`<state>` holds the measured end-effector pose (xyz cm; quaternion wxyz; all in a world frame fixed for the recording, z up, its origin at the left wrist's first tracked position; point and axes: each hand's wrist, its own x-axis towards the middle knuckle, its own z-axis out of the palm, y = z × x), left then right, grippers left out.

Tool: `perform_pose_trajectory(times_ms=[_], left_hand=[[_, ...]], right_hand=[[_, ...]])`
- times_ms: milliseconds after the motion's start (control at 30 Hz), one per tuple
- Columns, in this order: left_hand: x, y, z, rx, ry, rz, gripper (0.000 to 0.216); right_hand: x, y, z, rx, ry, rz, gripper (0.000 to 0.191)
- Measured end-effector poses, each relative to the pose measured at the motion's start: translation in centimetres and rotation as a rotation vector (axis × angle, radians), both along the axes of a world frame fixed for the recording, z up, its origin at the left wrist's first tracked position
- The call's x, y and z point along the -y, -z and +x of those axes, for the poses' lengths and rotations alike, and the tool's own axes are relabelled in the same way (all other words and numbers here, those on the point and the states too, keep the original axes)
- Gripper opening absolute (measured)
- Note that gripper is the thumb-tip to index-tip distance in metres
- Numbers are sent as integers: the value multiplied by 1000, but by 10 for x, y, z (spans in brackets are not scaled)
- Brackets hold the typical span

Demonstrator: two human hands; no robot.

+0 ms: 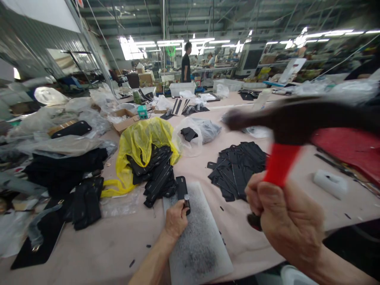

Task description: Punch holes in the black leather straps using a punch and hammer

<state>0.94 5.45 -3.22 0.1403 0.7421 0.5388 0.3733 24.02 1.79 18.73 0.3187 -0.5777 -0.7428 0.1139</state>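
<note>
My right hand point(285, 221) is closed around the red handle of a hammer point(280, 162), raised close to the camera; its dark head is blurred by motion. My left hand point(175, 221) pinches a small metal punch point(187, 200) upright on a black strap piece point(181, 187). That piece lies on a white, pitted cutting board point(198, 241) near the table's front edge.
A pile of black strap pieces point(237, 168) lies right of the board. Left of it, a yellow plastic bag point(142, 144) spills more black pieces. Black fabric point(63, 168), clear bags and boxes crowd the left. A red sheet point(353, 148) lies at right. People stand far back.
</note>
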Motion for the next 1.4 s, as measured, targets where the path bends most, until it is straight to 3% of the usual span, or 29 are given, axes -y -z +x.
perform_pose_trajectory(times_ms=[67,167,300,400,467,567,633,733,833,967,1100,1233,1400], left_hand=[[0,1,0,-9,0,-5,15],[-1,2,0,-20,-3,-14,15],[-1,4,-2,-5,9,-26,18],[-1,5,-3,25,12,-22,18],[-1,6,-3,40,10,-22,18],[-1,7,-3,44,8,-35,18],[-2,8,-4,43,7,-44,17],[-3,7,-5,46,18,-46,18],[-4,7,-6,46,35,-38,22],[-3,6,-4,93,23,-77,24],[-7,-6,-6,308,-98,-235,25],[-14,-16,-22,553,-272,-311,32],[-5,-8,-35,315,-260,-213,27]], right_hand=[[3,9,-2,20,-29,0,41],[0,27,5,152,-150,-152,35],[-7,56,35,75,-51,-410,37],[-3,102,61,-136,68,-651,40],[3,139,74,-122,182,-749,41],[10,177,78,70,261,-587,29],[7,181,63,169,213,-394,26],[-8,166,17,225,22,-197,41],[-26,158,-35,180,-149,-181,46],[-32,175,-75,129,-168,-235,46],[-28,191,-80,104,-122,-249,46],[-28,188,-75,81,-132,-255,48],[-47,179,-63,32,-119,-274,40]])
